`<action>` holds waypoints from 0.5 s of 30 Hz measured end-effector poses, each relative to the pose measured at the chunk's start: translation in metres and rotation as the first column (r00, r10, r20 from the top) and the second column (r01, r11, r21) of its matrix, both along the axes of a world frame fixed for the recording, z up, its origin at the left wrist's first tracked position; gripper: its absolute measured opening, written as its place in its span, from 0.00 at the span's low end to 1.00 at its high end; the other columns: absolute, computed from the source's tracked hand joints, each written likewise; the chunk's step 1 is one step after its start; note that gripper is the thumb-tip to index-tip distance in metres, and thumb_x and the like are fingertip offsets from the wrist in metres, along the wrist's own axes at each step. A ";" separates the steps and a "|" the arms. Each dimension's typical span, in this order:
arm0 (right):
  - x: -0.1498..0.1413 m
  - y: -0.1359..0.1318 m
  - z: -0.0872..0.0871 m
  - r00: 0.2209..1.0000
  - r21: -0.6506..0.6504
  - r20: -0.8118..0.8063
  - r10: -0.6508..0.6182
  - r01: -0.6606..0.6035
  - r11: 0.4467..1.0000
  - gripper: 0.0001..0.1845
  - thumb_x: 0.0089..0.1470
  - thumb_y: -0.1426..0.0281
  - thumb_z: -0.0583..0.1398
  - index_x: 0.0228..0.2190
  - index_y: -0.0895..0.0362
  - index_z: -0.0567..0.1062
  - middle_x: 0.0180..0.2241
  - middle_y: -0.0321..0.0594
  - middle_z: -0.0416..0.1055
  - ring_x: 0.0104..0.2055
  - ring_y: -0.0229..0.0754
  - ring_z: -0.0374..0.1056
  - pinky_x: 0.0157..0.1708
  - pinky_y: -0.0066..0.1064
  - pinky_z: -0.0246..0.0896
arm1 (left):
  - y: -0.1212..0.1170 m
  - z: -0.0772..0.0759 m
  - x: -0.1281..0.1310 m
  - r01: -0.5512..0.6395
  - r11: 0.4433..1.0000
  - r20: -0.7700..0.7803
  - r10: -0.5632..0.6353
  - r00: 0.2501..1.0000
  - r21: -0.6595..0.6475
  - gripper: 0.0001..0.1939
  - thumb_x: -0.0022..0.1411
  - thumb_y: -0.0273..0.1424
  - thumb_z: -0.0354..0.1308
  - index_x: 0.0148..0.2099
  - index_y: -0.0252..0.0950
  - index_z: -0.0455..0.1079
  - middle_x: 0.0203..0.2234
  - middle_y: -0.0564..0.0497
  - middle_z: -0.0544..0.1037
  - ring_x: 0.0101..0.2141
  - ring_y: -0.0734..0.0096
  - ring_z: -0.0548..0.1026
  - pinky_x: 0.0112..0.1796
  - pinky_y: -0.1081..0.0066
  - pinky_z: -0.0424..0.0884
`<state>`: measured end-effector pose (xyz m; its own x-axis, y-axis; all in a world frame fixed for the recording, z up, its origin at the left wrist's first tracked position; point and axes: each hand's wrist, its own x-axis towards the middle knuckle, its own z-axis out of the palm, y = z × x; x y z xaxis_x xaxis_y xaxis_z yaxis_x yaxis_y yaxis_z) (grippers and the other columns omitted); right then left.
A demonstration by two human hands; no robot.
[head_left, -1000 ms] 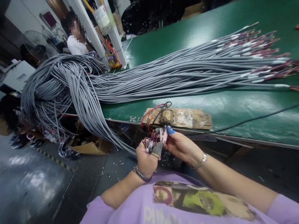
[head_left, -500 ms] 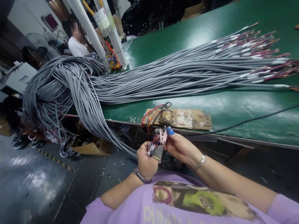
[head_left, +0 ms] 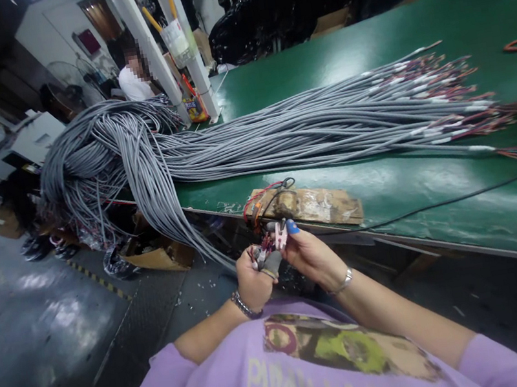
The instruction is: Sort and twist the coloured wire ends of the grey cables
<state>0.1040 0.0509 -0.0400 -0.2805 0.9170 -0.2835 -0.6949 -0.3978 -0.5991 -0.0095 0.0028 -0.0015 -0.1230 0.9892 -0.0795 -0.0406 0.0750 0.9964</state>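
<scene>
My left hand [head_left: 254,284] is closed around the ends of several grey cables, and thin coloured wires [head_left: 261,255] stick out above the fist. My right hand [head_left: 313,255] has a blue cover on the thumb tip. Its thumb and fingers pinch a small pale pink clip-like piece [head_left: 281,236] beside those wires; its exact kind is too small to tell. Just beyond the hands, a worn board [head_left: 324,205] with red and black leads lies at the bench edge. A thick hank of grey cables [head_left: 150,171] hangs over the edge toward my left hand.
Many grey cables [head_left: 280,141] lie along the green bench [head_left: 460,201], their stripped ends at the right. A black cord [head_left: 437,203] crosses the surface. A post [head_left: 192,66] carries a tool holder. Cardboard boxes [head_left: 165,257] stand below left. A person [head_left: 133,82] sits behind.
The view has shifted very slightly. Both hands keep their holds, the right one moving a touch to the left with the pink piece.
</scene>
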 end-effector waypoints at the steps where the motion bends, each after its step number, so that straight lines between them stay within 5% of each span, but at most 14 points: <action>1: 0.000 0.000 -0.001 1.000 0.005 -0.001 0.008 -0.008 1.000 0.19 0.39 0.53 0.70 0.28 0.55 0.80 0.25 0.35 0.76 0.27 0.36 0.67 0.29 0.28 0.64 | -0.001 -0.001 0.000 -0.006 1.000 -0.004 0.006 1.000 0.008 0.23 0.44 0.48 0.67 0.24 0.37 0.61 0.11 0.60 0.65 0.12 0.81 0.61 0.14 0.78 0.58; 15: 0.001 0.000 0.001 1.000 -0.021 0.002 -0.014 0.014 1.000 0.17 0.39 0.56 0.71 0.26 0.55 0.79 0.25 0.33 0.75 0.25 0.36 0.65 0.28 0.29 0.62 | 0.000 -0.013 -0.005 0.043 0.993 -0.095 -0.033 0.995 0.106 0.18 0.51 0.40 0.65 0.23 0.37 0.60 0.12 0.60 0.64 0.14 0.81 0.61 0.18 0.77 0.58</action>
<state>0.1047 0.0506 -0.0394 -0.2672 0.9146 -0.3035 -0.6991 -0.4008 -0.5922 -0.0143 0.0025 -0.0145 -0.0867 0.9955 0.0382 0.0535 -0.0336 0.9980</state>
